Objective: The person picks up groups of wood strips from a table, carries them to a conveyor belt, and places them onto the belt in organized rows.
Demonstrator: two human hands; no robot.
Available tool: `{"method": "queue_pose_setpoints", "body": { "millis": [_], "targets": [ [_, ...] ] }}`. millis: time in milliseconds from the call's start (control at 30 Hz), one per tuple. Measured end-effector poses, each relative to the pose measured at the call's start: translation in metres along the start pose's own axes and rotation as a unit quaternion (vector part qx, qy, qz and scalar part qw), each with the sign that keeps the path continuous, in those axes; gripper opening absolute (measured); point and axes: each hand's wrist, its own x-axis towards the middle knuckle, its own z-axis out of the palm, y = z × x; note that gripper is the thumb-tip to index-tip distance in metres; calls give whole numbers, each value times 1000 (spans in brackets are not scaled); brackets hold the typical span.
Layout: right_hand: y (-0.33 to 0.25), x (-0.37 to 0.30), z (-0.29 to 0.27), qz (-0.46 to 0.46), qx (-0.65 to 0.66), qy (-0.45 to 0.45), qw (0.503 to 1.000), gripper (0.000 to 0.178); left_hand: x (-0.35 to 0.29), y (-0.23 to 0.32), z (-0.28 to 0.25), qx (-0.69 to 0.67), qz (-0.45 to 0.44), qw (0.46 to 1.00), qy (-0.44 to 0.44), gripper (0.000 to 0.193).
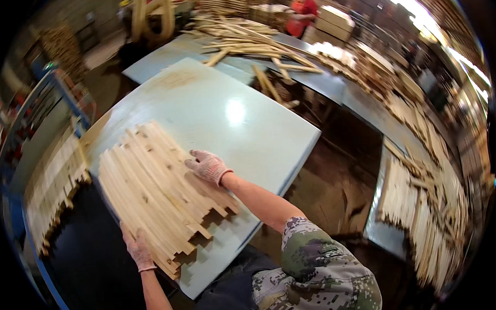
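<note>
A row of pale wooden strips lies side by side on the light blue-green tabletop, their ends uneven at both the far and near sides. My left hand, in a pinkish knit glove, grips the left edge of the row near the table's left side. On the opposite edge, my right hand, gloved the same way, presses against the outer strip with its fingers bent. The row is held between both hands. My left thumb and fingertips are partly hidden by the wood.
Left of the table, another row of strips rests on a blue-framed machine. Loose strips are heaped on a farther table. More strips lie on a curving bench at right. A person in red is at the back.
</note>
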Motion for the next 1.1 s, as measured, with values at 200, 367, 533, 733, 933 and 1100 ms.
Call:
{"method": "queue_pose_setpoints", "body": {
  "millis": [200,367,533,733,933,1100],
  "targets": [
    [75,-109,-40,25,234,111,965,62,22,3,-17,33,37,997,-63,68],
    [126,-251,-54,107,470,265,835,43,3,56,-22,14,167,985,-39,64],
    [196,-406,17,305,530,340,714,27,-54,114,-12,-31,224,962,-156,63],
    [250,-578,123,550,142,78,819,46,-140,126,28,-293,87,890,-340,61],
    [275,-649,134,645,190,39,739,45,-191,143,76,-270,-3,864,-425,58],
    [349,-634,116,610,263,98,741,38,-221,164,149,-270,-18,829,-489,56]
  ]
}}
